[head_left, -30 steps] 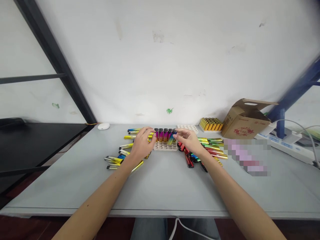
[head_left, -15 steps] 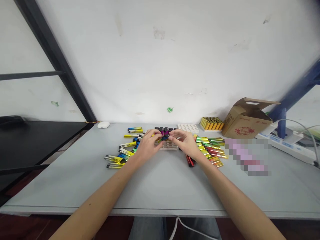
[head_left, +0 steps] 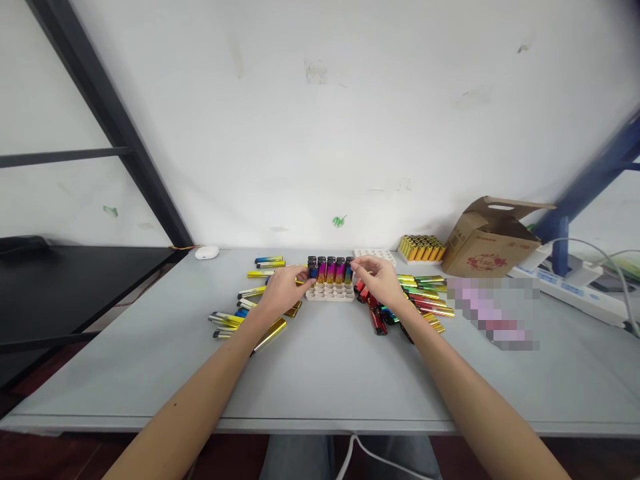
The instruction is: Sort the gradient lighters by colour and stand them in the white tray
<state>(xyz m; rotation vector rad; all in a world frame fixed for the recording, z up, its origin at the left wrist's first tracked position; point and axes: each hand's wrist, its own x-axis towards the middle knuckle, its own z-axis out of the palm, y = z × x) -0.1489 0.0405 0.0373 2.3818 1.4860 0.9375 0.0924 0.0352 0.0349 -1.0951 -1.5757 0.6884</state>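
Note:
A white holed tray stands in front of me with upright lighters, purple to gold with black tops, in its rear rows. My left hand is closed with thumb and fingertips on a blue-toned lighter at the left end of the standing row. At the right end, my right hand pinches the top of a dark bluish lighter. Several empty holes show along the tray's near side. Yellow and blue lighters lie loose by my left forearm; red lighters lie beneath my right hand.
Behind my right hand is another white holed tray. Farther right, a tray of gold cylinders stands beside an open cardboard box. A power strip lies at the right. A small white case sits back left.
My hands have moved apart, from a shared lighter over the tray to the two ends of the row. More of the standing lighters now shows between them.

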